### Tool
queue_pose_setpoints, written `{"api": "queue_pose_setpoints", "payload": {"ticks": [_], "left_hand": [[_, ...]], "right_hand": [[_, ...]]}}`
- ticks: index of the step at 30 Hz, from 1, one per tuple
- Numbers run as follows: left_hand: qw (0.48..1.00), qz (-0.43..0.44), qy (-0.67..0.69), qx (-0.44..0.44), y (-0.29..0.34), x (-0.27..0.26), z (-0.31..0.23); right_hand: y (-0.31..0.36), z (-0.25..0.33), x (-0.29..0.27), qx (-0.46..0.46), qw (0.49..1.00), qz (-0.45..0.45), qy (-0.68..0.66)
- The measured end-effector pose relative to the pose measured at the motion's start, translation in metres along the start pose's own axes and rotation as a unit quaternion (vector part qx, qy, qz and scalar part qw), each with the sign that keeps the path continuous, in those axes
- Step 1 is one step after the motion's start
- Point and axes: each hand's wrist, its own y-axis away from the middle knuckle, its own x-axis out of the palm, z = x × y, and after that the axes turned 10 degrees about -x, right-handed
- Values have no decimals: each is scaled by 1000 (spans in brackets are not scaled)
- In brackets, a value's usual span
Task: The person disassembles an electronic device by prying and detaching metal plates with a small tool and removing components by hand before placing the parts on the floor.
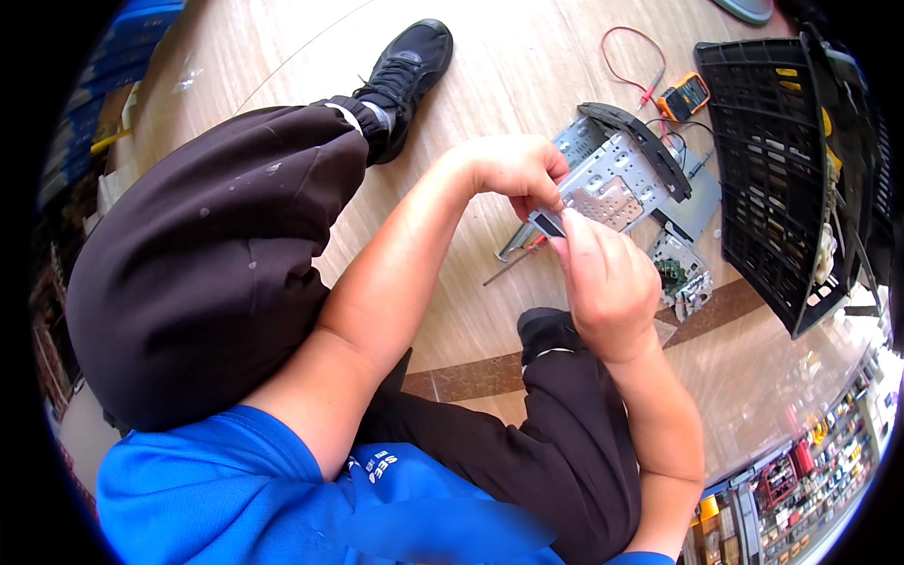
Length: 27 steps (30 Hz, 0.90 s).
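Observation:
A silver sheet-metal chassis (pixel 626 171) with punched holes and a curved black front panel (pixel 650 143) is tilted in front of me above the floor. My left hand (pixel 520 171) is closed, its fingers curled over the chassis's near left edge. At the near corner my right hand (pixel 610 278) is closed too, thumb and fingertips pressed together against the metal edge beside a dark strip. The fingertips of both hands nearly meet there. Just below them a screwdriver (pixel 513 264) with a reddish handle lies on the floor, partly hidden by the right hand.
An orange multimeter (pixel 685 96) with red and black leads lies beyond the chassis. A green circuit board in a metal frame (pixel 674 273) sits to its right. Farther right stands a black plastic crate (pixel 767 160). My black shoe (pixel 411 71) rests at the far left.

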Motion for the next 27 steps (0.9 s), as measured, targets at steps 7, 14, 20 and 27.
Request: {"api": "queue_pose_setpoints", "payload": {"ticks": [7, 14, 20, 27], "left_hand": [[999, -4, -6, 35, -9, 0, 6], [999, 14, 27, 10, -8, 0, 7], [999, 22, 28, 19, -10, -2, 9], [1000, 5, 18, 12, -5, 0, 4]], "right_hand": [[-7, -3, 6, -10, 999, -35, -33], [-5, -6, 0, 21, 999, 20, 17], [-1, -6, 5, -16, 999, -23, -30], [-4, -7, -6, 42, 998, 47, 6]]}}
